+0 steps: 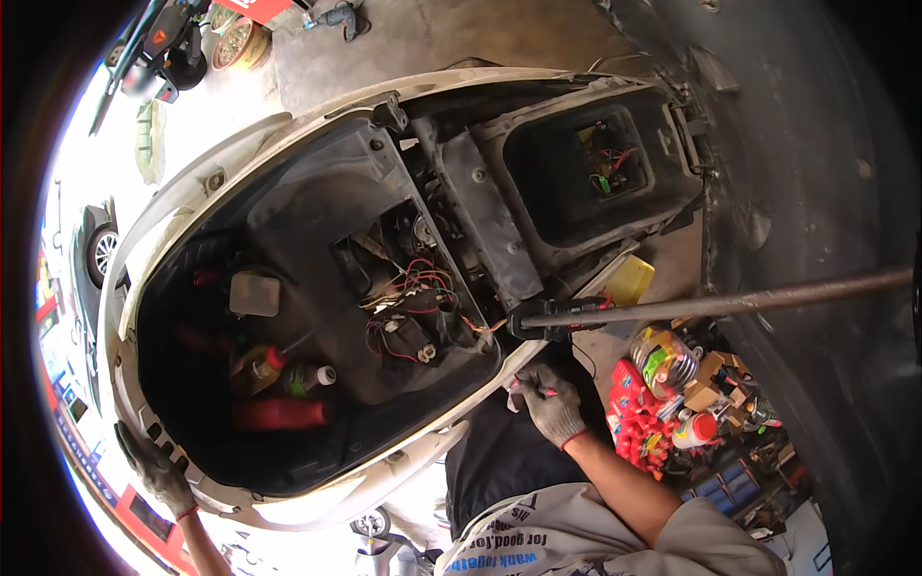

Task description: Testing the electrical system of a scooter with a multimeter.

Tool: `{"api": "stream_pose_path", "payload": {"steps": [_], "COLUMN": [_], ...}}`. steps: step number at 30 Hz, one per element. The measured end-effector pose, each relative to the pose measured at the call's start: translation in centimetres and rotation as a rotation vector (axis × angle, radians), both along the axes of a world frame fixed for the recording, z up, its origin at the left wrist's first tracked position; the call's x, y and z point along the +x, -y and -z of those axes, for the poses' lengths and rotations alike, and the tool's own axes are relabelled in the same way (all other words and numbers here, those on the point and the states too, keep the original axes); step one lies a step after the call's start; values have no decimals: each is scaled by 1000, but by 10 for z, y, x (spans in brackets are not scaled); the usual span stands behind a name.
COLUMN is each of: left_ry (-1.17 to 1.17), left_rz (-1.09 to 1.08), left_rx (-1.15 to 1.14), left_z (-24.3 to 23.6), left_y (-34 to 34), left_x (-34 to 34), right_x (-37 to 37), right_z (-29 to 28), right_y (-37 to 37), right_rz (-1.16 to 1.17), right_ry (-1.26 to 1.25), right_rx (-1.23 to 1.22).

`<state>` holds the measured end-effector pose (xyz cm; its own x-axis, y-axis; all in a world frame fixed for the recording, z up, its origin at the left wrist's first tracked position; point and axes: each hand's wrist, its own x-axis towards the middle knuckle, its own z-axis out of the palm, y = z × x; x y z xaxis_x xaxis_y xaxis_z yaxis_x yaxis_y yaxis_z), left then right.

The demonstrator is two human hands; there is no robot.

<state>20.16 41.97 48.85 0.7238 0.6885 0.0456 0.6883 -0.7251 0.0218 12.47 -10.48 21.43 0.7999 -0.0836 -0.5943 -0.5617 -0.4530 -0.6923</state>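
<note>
The open storage well of a scooter [317, 192], dark inside with a pale body rim, fills the middle. My left hand [158, 468], in a grey glove, rests on the rim's lower left with its fingers stretched out. Beside the well's right front edge, my gloved right hand [549, 398] is closed; a small pinkish bit shows at its fingers, too little to name. Just above it lies a black object [547, 319] on the rim. Loose coloured wires [418, 283] and a black connector block [408, 338] show through a cut-out in the well's floor.
In the well lie a red-handled screwdriver [277, 357], a small bottle [312, 377] and a clear box [254, 294]. A metal rod [749, 300] crosses from the right, before the dark raised seat [807, 173]. Bottles, red packs [629, 408] and boxes crowd the lower right floor.
</note>
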Motion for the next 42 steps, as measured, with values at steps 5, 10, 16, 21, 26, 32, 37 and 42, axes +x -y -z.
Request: {"api": "stream_pose_path", "payload": {"steps": [5, 10, 16, 21, 26, 32, 37, 42], "left_ry": [21, 48, -3, 23, 21, 41, 73, 34], "left_rz": [92, 60, 68, -12, -5, -81, 18, 1], "left_rx": [81, 95, 81, 17, -52, -136, -55, -7], "left_z": [6, 12, 6, 9, 5, 3, 7, 7], "left_y": [-18, -13, -51, -33, -17, -36, -31, -38], "left_x": [-6, -3, -23, -14, -5, -14, -11, -15], "right_x": [-1, 4, 9, 22, 23, 27, 30, 28], "right_z": [8, 12, 9, 4, 3, -2, -3, -1], "right_y": [-3, -3, -1, -1, -1, -3, -3, -2], "right_rz": [-25, -45, -115, -216, -260, -286, -335, -358], "right_ry": [17, 26, -16, 142, 47, -47, -155, -144], "right_rx": [-32, -38, -61, -178, -216, -229, -273, -287]}}
